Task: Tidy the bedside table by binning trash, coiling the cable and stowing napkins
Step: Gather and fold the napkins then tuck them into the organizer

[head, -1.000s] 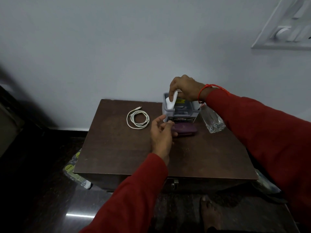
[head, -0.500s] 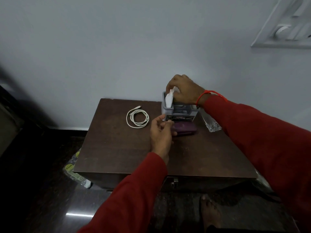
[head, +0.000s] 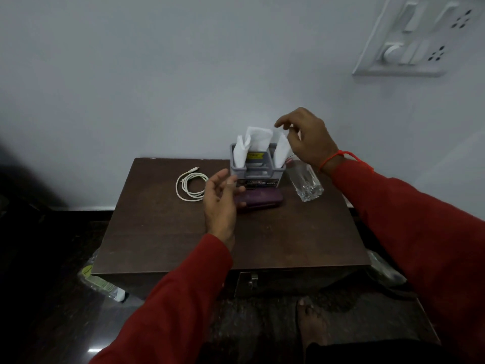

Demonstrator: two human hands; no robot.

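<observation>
Napkins point(head: 253, 141) stand in a grey holder point(head: 256, 174) at the back of a brown bedside table point(head: 288, 240) against a white wall point(head: 157, 74), coiled cable point(head: 189, 186) left of it, glass point(head: 305, 183) right. Both the left hand point(head: 220, 203) and right hand point(head: 308, 139) hover with loose fingers, holding nothing.

The left hand point(head: 220, 198) hides the purple case's point(head: 259, 200) left end.

The picture is dim and grainy, with the pale wall point(head: 157, 74) evenly but weakly lit, deep shadow swallowing the floor point(head: 39, 298) left of the worktop point(head: 162, 232) apart from one small glare spot, and wide-angle bending at the edges.
</observation>
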